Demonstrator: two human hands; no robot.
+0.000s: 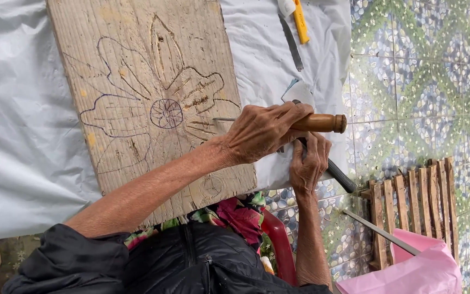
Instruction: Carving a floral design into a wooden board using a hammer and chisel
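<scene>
A worn wooden board [131,65] lies on a white plastic sheet [23,136]. A flower is outlined on it in blue pen, and some petals are carved. My left hand [262,133] grips a chisel by its wooden handle [322,123]. The chisel's metal blade [223,119] touches the board just right of the flower's centre [166,113]. My right hand [308,160] sits just below the left. It is closed on the black rubber grip [339,177] of a hammer-like tool, whose head is mostly hidden behind my left hand.
A yellow-handled tool [300,22] and a flat metal blade [292,43] lie on the sheet at the top. At lower right are a small slatted wooden rack [409,201], a metal rod [379,233] and a pink plastic bag [425,269]. A red plastic seat edge [281,245] is by my lap. The floor is patterned tile [425,81].
</scene>
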